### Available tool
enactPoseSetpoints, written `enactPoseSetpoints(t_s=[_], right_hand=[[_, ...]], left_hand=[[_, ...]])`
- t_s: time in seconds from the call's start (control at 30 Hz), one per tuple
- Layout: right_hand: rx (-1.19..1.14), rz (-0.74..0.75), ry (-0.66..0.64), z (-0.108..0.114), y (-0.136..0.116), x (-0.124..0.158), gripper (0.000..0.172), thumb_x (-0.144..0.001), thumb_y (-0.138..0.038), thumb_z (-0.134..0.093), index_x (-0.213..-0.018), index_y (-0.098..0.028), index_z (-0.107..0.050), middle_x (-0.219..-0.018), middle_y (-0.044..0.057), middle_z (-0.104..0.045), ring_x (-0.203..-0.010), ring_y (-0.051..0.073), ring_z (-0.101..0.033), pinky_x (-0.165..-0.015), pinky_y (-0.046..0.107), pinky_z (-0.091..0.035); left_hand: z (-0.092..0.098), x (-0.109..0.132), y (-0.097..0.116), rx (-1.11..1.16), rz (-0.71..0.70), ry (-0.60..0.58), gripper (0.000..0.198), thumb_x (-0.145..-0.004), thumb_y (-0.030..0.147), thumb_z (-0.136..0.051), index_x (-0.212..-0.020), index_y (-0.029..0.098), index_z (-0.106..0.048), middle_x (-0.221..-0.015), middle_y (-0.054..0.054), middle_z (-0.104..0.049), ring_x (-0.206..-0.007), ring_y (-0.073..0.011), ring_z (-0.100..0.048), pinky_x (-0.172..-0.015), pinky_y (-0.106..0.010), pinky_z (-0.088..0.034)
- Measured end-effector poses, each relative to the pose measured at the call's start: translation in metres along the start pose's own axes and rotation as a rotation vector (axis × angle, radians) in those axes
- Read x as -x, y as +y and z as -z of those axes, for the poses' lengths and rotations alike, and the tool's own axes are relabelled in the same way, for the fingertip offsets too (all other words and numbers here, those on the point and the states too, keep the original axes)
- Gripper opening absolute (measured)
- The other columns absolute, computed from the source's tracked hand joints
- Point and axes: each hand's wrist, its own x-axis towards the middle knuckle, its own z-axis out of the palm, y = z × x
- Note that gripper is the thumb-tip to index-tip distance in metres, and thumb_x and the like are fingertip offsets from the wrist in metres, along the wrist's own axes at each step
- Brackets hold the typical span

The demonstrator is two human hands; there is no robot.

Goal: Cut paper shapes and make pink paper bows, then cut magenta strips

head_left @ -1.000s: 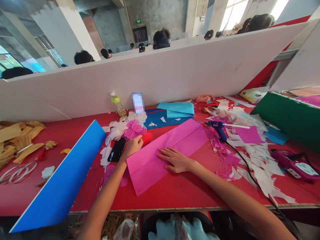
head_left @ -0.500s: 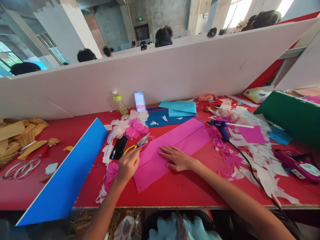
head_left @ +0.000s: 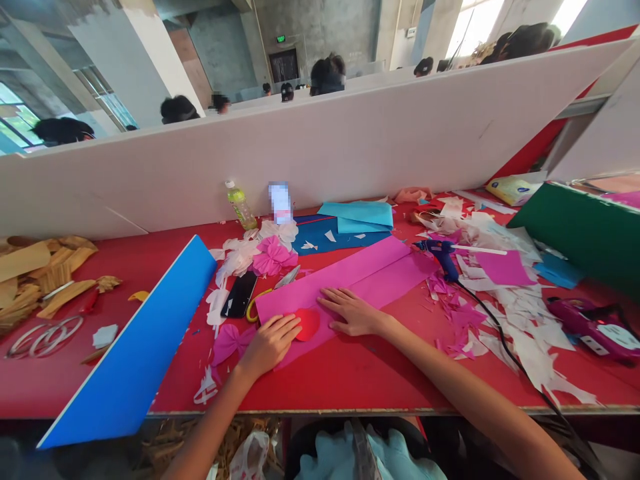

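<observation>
A long sheet of pink paper [head_left: 373, 283] with a lengthwise crease lies slantwise in front of me. My right hand [head_left: 353, 312] rests flat on it, fingers spread, holding nothing. Close to the sheet's left end, my left hand [head_left: 274, 343] lies with extended fingers over the edge of a round red piece [head_left: 307, 325], partly covering it. What is under those fingertips is hidden. Scissors with yellow handles [head_left: 253, 308] lie beside the sheet, their blades partly showing, next to a black phone [head_left: 239, 295]. A pink paper bow [head_left: 233, 341] is left of my left hand.
A blue board [head_left: 145, 347] stands at the left. To the right are a blue glue gun [head_left: 443, 257] with its cord, white and pink scraps [head_left: 525, 327] and a magenta device [head_left: 595, 330]. A drink bottle [head_left: 240, 205] and a lit phone [head_left: 280, 202] stand by the white partition [head_left: 350, 147].
My left hand has moved slightly right and down off the scissors' side, its fingers now laid out. The round red piece now shows on the pink sheet, whose left end has shifted. My right hand stays.
</observation>
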Motion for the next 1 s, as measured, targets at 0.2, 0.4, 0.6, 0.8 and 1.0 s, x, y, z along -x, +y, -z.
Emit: enactPoseSetpoints(t_s=[0.2, 0.4, 0.6, 0.8, 1.0], right_hand=[[0.017, -0.003, 0.009, 0.000, -0.001, 0.001, 0.067, -0.086, -0.044, -0.043, -0.145, -0.022, -0.020, -0.152, 0.008, -0.012, -0.139, 0.025, -0.012, -0.111, 0.046, -0.009], [0.026, 0.006, 0.012, -0.001, -0.001, 0.002, 0.066, -0.087, -0.042, -0.043, -0.145, -0.022, -0.019, -0.152, 0.008, -0.012, -0.139, 0.025, -0.011, -0.112, 0.046, -0.007], [0.038, 0.001, 0.013, 0.000, -0.004, 0.002, 0.065, -0.088, -0.042, -0.042, -0.145, -0.022, -0.019, -0.152, 0.008, -0.013, -0.139, 0.025, -0.011, -0.112, 0.046, -0.009], [0.058, 0.038, 0.050, 0.006, -0.009, 0.005, 0.065, -0.087, -0.042, -0.044, -0.145, -0.022, -0.022, -0.151, 0.009, -0.017, -0.138, 0.026, -0.014, -0.111, 0.049, -0.011], [0.101, 0.199, 0.105, 0.004, -0.037, 0.008, 0.050, -0.091, -0.036, -0.037, -0.137, -0.016, -0.039, -0.141, 0.013, -0.039, -0.128, 0.026, -0.035, -0.106, 0.044, -0.027]], left_hand=[[0.000, 0.005, 0.004, 0.056, 0.062, -0.020, 0.037, -0.082, 0.006, -0.040, -0.110, 0.017, -0.061, -0.122, -0.008, -0.059, -0.115, -0.0191, -0.053, -0.097, -0.038, -0.045], [0.001, 0.007, 0.014, 0.145, 0.134, 0.014, 0.034, -0.082, 0.012, -0.043, -0.108, 0.020, -0.063, -0.117, -0.008, -0.062, -0.111, -0.0200, -0.055, -0.096, -0.040, -0.046], [-0.001, 0.011, 0.019, 0.124, 0.169, 0.019, 0.029, -0.084, 0.014, -0.043, -0.104, 0.020, -0.063, -0.115, -0.008, -0.062, -0.107, -0.0203, -0.056, -0.093, -0.038, -0.048], [-0.002, 0.013, 0.022, 0.083, 0.186, 0.011, 0.029, -0.083, 0.012, -0.044, -0.104, 0.018, -0.063, -0.113, -0.009, -0.062, -0.105, -0.0226, -0.056, -0.091, -0.040, -0.049], [-0.002, 0.015, 0.025, 0.082, 0.197, 0.007, 0.029, -0.083, 0.013, -0.045, -0.104, 0.019, -0.063, -0.111, -0.010, -0.062, -0.102, -0.0225, -0.057, -0.087, -0.040, -0.050]])
